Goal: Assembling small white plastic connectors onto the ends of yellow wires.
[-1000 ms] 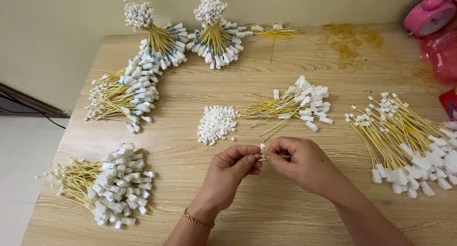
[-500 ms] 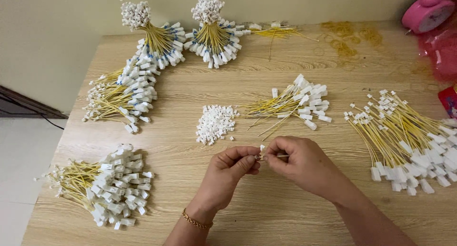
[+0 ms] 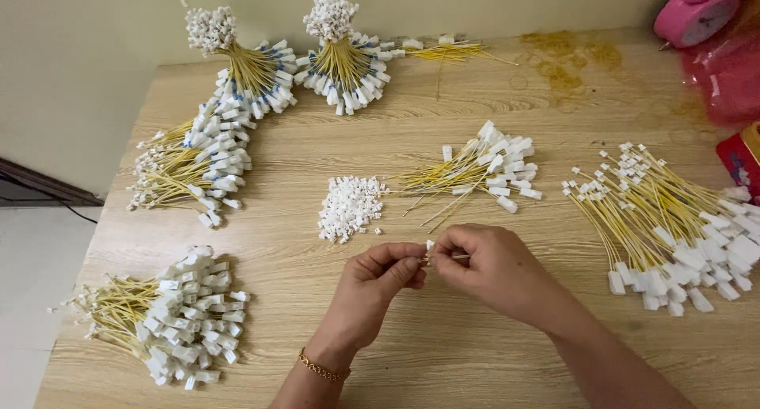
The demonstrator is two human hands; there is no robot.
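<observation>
The left hand (image 3: 378,276) and the right hand (image 3: 487,268) meet fingertip to fingertip above the wooden table (image 3: 443,353). The left thumb and forefinger are pinched together on a small white connector (image 3: 430,246). The right thumb and forefinger are pinched on a thin yellow wire (image 3: 453,256) that runs into that connector. The part of the wire behind the right fingers is hidden. A gold bracelet (image 3: 320,368) sits on the left wrist.

Just beyond the left fingertips lies a loose heap of small white connectors (image 3: 349,207). Beyond the right fingertips, and just beside that heap, lies a fan of yellow wires with white plugs at their far ends (image 3: 481,171).

To the right of the right hand, well apart from it, a large spread of yellow wires with white ends (image 3: 669,223) covers the table edge. To the left of the left hand, near the front table corner, lies a bundle of yellow wires with white plugs (image 3: 170,318).

Further out on the left, a long bundle (image 3: 194,162) lies flat. At the far edge two bundles stand bunched with white heads upward: one on the left (image 3: 237,60) and one beside it (image 3: 340,53). A few loose wires (image 3: 447,51) lie next to these.

At the far right corner stand a pink alarm clock (image 3: 697,13) and a red translucent bag (image 3: 728,72).
</observation>
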